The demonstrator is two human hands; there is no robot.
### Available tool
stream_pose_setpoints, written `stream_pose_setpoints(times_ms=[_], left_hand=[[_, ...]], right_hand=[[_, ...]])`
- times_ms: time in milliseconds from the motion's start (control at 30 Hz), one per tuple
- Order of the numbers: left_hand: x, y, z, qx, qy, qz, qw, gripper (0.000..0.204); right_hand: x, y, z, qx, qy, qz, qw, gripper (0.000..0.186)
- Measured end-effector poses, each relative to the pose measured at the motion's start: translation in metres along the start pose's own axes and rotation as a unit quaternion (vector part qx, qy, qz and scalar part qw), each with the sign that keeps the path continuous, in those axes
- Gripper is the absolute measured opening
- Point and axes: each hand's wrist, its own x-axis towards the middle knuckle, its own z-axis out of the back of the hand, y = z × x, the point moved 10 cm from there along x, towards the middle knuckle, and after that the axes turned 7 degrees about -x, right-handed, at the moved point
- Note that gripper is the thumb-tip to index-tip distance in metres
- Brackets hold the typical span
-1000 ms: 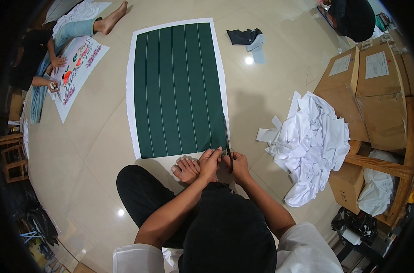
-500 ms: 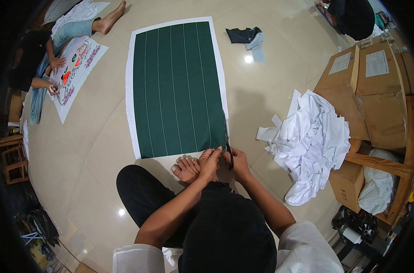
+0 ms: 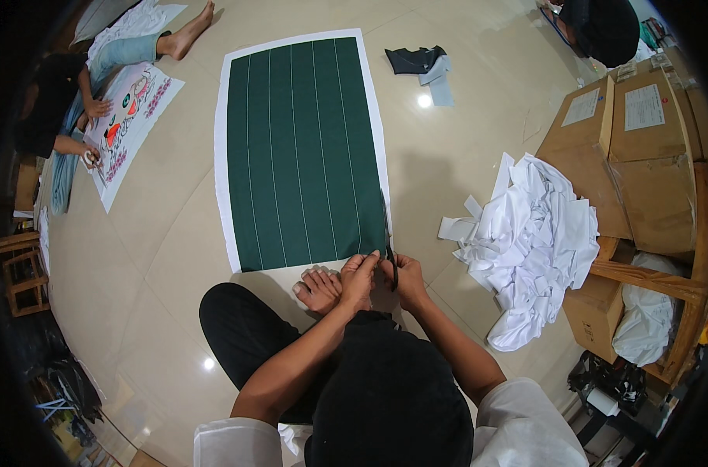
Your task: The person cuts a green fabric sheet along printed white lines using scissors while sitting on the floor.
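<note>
The left hand pinches the near corner of the green cloth, spread beyond it; the right hand grips scissors. White margin remains on three sides; the edge nearest the hands seems trimmed.

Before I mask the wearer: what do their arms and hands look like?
Loose, plain white sleeves ending around the elbows; forearms bare. Left hand and right hand ungloved. No watch, bracelet or cables visible on either; rings too small to tell.
</note>
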Motion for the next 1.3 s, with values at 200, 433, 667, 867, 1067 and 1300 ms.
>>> stream_pose_setpoints(times_ms=[200,433,667,867,1067,1300], left_hand=[[0.000,0.000,0.000,0.016,-0.006,-0.002,1.000,0.029],[0.001,0.001,0.002,0.003,0.007,0.002,1.000,0.028],[0.000,-0.001,0.000,-0.007,0.010,-0.002,1.000,0.028],[-0.002,-0.005,-0.001,-0.015,0.013,-0.013,1.000,0.030],[-0.003,-0.004,0.000,-0.012,0.010,-0.009,1.000,0.030],[-0.002,-0.004,0.001,-0.013,0.002,-0.004,1.000,0.030]], right_hand=[[0.000,0.002,0.002,-0.014,-0.004,0.003,1.000,0.022],[-0.001,0.002,0.002,-0.010,-0.001,-0.004,1.000,0.022],[0.008,0.008,-0.001,-0.006,0.014,0.008,1.000,0.029],[0.011,0.013,-0.003,0.011,0.013,0.006,1.000,0.029],[0.014,0.010,-0.001,-0.016,0.006,-0.001,1.000,0.025],[0.010,0.010,-0.001,-0.012,0.009,-0.006,1.000,0.027]])
